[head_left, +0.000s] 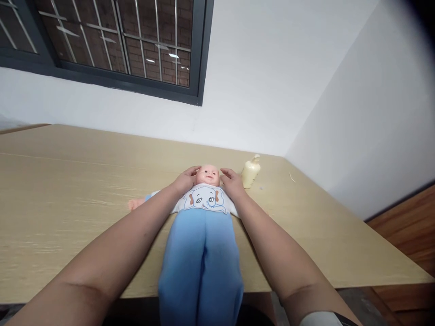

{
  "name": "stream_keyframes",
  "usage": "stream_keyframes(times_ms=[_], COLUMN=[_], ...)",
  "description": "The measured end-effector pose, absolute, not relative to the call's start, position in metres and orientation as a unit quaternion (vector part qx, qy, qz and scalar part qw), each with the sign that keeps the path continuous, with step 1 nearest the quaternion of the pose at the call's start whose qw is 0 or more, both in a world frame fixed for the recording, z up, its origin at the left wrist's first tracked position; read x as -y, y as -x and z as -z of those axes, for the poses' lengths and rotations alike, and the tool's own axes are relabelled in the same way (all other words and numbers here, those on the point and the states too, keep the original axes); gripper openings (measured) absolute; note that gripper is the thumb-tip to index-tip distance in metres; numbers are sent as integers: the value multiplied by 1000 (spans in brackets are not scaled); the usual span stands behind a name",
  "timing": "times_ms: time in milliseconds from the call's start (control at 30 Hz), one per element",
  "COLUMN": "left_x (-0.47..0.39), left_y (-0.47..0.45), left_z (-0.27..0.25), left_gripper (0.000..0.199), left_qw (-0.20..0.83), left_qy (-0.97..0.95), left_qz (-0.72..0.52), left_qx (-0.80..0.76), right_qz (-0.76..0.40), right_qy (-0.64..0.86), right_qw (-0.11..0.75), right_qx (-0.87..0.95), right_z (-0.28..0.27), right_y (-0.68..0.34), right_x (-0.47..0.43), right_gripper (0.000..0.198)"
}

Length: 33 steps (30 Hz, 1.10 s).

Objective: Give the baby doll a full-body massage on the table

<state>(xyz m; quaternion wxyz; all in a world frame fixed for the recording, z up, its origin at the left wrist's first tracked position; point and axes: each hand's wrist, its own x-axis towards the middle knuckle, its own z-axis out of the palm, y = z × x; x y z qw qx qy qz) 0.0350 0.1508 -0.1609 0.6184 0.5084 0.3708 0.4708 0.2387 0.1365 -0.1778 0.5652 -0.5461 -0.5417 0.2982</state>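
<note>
A baby doll [208, 175] lies on its back on the wooden table, its head toward the wall. It wears a white top [205, 198] with an elephant face and blue trousers [200, 253], whose legs reach past the table's front edge. My left hand [185, 180] is at the left side of the doll's head, fingers stretched out and close against it. On the other side, my right hand [233, 182] has its fingers extended near the head, with a small gap at the fingertips. Neither hand is wrapped round anything. One doll hand [136, 204] shows beyond my left forearm.
A pale yellow pump bottle [250, 173] stands upright just right of my right hand. The light wooden table [68, 199] meets a white wall [258, 90] at the back. A barred window [136, 40] is above, and wood panelling [408, 226] at the right.
</note>
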Motion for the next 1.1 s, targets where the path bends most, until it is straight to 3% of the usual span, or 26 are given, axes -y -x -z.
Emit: stream_keyframes(times_ms=[167, 400, 567, 767, 867, 900, 967, 1100], left_x=[-156, -155, -150, -133, -127, -126, -128, -139], left_y=[-33, -33, -33, -44, -73, -86, -116, -174], left_z=[166, 165, 150, 112, 95, 90, 82, 76], left_gripper=[68, 45, 30, 26, 24, 20, 22, 46], left_qw=[601, 539, 469, 406, 466, 567, 638, 731], left_qy=[-526, -542, -572, -584, -550, -475, -450, -448], left_qz=[-467, -491, -519, -566, -575, -564, -510, -351], left_qx=[-379, -418, -429, -416, -387, -367, -363, -375], right_qz=[-219, -48, 83, 65, 49, 42, 32, 6], right_qy=[555, 548, 555, 571, 581, 576, 553, 499], right_qw=[635, 697, 625, 550, 570, 582, 609, 660], right_qx=[490, 460, 542, 607, 579, 572, 568, 561], right_z=[170, 128, 105, 121, 128, 129, 130, 134], right_y=[-255, -297, -324, -326, -325, -326, -328, -332], right_x=[-142, -127, -132, -152, -154, -154, -154, -156], right_gripper=[38, 33, 35, 48, 48, 47, 43, 41])
